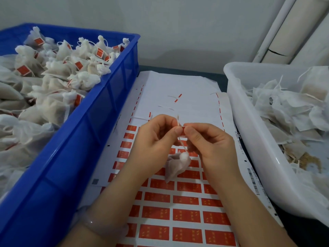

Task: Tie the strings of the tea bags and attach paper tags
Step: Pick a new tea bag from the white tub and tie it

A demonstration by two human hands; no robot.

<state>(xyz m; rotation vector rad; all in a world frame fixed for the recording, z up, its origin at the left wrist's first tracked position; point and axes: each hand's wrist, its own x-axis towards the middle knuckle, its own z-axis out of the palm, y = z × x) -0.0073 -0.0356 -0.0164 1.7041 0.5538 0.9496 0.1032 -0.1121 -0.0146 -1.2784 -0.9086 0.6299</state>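
A small white tea bag (175, 164) hangs by its string (182, 142) below my two hands, over a sheet of red paper tags (187, 213). My left hand (156, 138) and my right hand (208, 139) meet at the fingertips and pinch a red tag (183, 131) folded around the string. The string's loose end sticks up above my fingers. Most of the pinched tag is hidden between thumbs and forefingers.
A blue crate (99, 122) on the left holds several tied tea bags with red tags. A white tub (252, 139) on the right holds several loose, untagged bags. The upper part of the tag sheet (178, 86) is bare white backing.
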